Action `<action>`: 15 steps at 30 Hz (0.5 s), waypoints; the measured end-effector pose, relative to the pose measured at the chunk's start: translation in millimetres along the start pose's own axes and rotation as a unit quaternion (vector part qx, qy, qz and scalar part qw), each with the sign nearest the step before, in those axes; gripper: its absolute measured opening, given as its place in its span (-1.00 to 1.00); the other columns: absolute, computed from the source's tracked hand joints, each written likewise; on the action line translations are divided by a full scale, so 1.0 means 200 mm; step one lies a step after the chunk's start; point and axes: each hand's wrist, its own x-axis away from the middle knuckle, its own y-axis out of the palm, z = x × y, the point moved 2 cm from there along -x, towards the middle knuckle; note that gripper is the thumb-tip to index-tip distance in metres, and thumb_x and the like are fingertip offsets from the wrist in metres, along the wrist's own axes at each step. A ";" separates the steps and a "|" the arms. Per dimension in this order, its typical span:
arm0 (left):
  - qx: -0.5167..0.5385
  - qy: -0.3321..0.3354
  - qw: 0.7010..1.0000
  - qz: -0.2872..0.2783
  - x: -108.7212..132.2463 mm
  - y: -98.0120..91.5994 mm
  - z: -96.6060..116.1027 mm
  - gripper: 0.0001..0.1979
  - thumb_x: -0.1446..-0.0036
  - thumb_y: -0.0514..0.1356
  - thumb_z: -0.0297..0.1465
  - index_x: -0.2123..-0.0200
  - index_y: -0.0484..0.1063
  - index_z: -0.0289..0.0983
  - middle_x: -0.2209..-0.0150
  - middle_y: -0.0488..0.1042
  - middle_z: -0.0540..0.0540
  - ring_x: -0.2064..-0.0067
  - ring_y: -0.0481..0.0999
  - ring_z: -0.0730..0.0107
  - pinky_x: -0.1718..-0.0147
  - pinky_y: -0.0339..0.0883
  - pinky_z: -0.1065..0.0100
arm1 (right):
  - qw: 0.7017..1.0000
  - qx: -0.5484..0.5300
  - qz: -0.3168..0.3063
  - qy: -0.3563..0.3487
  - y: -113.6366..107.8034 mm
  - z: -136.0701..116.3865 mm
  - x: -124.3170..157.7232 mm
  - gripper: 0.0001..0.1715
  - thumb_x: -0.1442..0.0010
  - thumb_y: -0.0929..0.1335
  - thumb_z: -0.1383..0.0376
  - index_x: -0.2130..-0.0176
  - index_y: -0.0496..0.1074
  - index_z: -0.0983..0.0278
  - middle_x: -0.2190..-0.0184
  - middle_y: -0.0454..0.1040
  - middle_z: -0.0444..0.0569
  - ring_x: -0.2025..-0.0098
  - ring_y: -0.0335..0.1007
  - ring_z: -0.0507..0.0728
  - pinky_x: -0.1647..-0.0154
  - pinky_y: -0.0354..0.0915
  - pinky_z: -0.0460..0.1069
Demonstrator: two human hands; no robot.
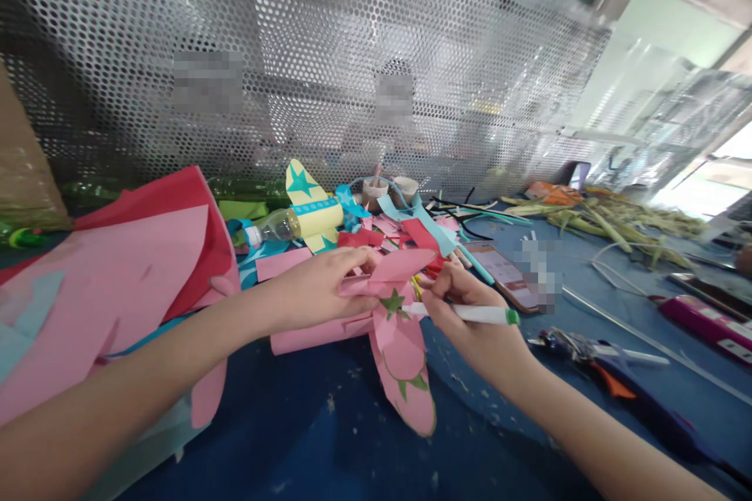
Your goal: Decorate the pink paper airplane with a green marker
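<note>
My left hand [341, 286] is closed on a pink paper craft [405, 344] shaped like a plane, with a rolled body and rounded wings. Green stars are drawn on its wings, and a green line follows part of the edges. In my right hand [470, 301] is a marker [485, 314] with a white barrel and a green end. Its tip side points left, at or very near a green star [392, 303]; whether it touches I cannot tell. Just behind my left hand lies a yellow paper plane [320, 218] with blue stars, built around a clear plastic bottle [275, 227].
Pink and red paper sheets [146, 274] are piled at left. Coloured paper scraps [376, 231] and two small cups lie behind my hands. A phone [508, 278], a glue gun [640, 395] and a purple power strip [708, 325] are at right. A perforated metal screen [329, 55] stands behind.
</note>
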 end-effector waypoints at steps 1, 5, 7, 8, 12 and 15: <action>0.003 -0.002 1.000 -0.001 0.00 0.00 0.00 -0.74 -0.10 0.23 -0.22 0.19 0.32 -0.20 0.14 0.50 -0.08 0.13 0.50 0.17 0.18 0.30 0.31 | 1.000 0.002 0.000 -0.006 0.00 -0.01 0.00 -0.79 -0.10 0.29 0.30 0.51 0.16 0.17 0.60 0.20 -0.25 0.54 0.11 0.00 0.48 0.11 -0.08; 0.008 -0.011 1.000 -0.005 0.00 0.00 0.01 -0.75 -0.13 0.23 -0.21 0.19 0.35 -0.20 0.18 0.51 -0.06 0.17 0.51 0.21 0.20 0.31 0.31 | 0.999 0.013 0.002 -0.030 0.00 -0.03 0.00 -0.77 -0.06 0.30 0.31 0.53 0.12 0.16 0.63 0.18 -0.26 0.57 0.07 0.00 0.53 0.08 -0.09; 0.006 -0.004 1.000 -0.004 0.00 0.00 0.00 -0.75 -0.13 0.23 -0.20 0.18 0.35 -0.19 0.14 0.52 -0.07 0.14 0.51 0.19 0.17 0.32 0.30 | 1.000 0.011 0.006 -0.023 0.00 -0.03 0.00 -0.79 -0.07 0.29 0.31 0.51 0.14 0.16 0.61 0.22 -0.24 0.54 0.14 0.02 0.49 0.13 -0.08; 0.006 0.001 1.000 -0.002 0.00 0.01 0.00 -0.74 -0.13 0.22 -0.19 0.17 0.35 -0.18 0.12 0.52 -0.08 0.11 0.51 0.17 0.15 0.32 0.29 | 1.000 0.009 0.006 -0.016 0.00 -0.03 0.00 -0.81 -0.08 0.29 0.31 0.50 0.15 0.16 0.59 0.24 -0.23 0.52 0.18 0.02 0.45 0.16 -0.07; -0.005 0.007 1.000 0.005 0.00 0.01 -0.03 -0.71 -0.12 0.22 -0.15 0.20 0.30 -0.20 0.15 0.50 -0.10 0.14 0.50 0.16 0.18 0.31 0.28 | 1.000 0.002 -0.007 -0.005 0.00 -0.01 0.00 -0.80 -0.08 0.29 0.31 0.51 0.15 0.16 0.60 0.24 -0.23 0.49 0.25 0.04 0.37 0.21 -0.05; -0.011 0.008 1.000 -0.002 0.00 0.02 -0.04 -0.67 -0.13 0.20 -0.09 0.23 0.28 -0.21 0.21 0.47 -0.10 0.19 0.48 0.15 0.25 0.28 0.29 | 1.000 0.008 -0.001 -0.001 0.00 -0.01 0.00 -0.79 -0.08 0.29 0.30 0.51 0.15 0.16 0.59 0.26 -0.22 0.46 0.30 0.06 0.35 0.21 -0.04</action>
